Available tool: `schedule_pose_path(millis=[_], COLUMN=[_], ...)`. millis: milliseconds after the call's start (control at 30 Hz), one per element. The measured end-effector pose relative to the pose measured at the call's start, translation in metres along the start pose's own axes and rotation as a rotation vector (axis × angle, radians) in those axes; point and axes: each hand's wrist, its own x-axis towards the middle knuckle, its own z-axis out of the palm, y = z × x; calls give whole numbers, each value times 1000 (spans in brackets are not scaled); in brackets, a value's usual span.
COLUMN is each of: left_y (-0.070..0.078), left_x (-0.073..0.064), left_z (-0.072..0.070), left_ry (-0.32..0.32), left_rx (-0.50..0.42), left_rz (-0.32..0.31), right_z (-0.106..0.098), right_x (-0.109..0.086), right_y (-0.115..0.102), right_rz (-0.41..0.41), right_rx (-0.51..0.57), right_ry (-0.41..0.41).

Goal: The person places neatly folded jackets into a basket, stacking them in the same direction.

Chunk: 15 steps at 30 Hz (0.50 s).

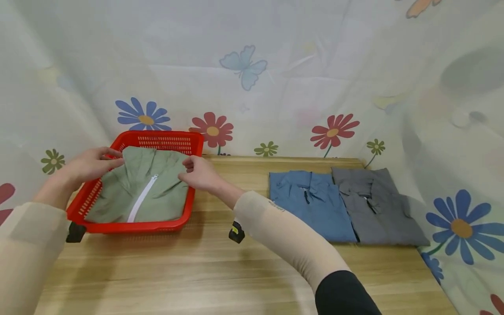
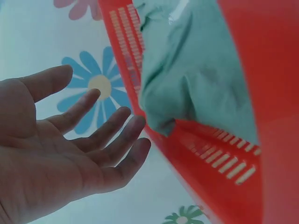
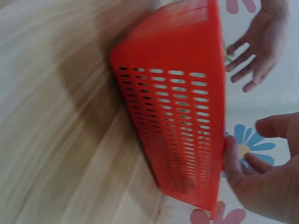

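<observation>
A green jacket with a white zipper lies folded in a red plastic basket, filling most of it. My left hand is at the basket's left side, close to the jacket's upper left corner. In the left wrist view its fingers are spread and loosely bent, with nothing between them, apart from the jacket. At the opposite side, my right hand is over the right rim by the jacket's edge. The right wrist view has this hand's thumb and fingers apart, one finger at the basket rim.
Folded blue and grey jackets lie side by side on the right of the wooden table. A floral curtain hangs behind the table and along its sides. Black wrist devices hang below the sleeves.
</observation>
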Motion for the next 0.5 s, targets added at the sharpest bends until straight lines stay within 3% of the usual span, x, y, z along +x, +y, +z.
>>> schedule_pose_path(millis=[133, 300, 500], left_y=[13, 41, 74], left_x=[-2, -7, -14], left_z=[7, 19, 40], left_ry=[6, 12, 7], left_rx=[35, 57, 16], left_rz=[43, 125, 218], right_z=[-1, -5, -17], right_x=[-7, -18, -33], right_y=[11, 25, 42], right_rz=[-58, -86, -90], right_rx=[89, 168, 181], right_ry=[16, 62, 65])
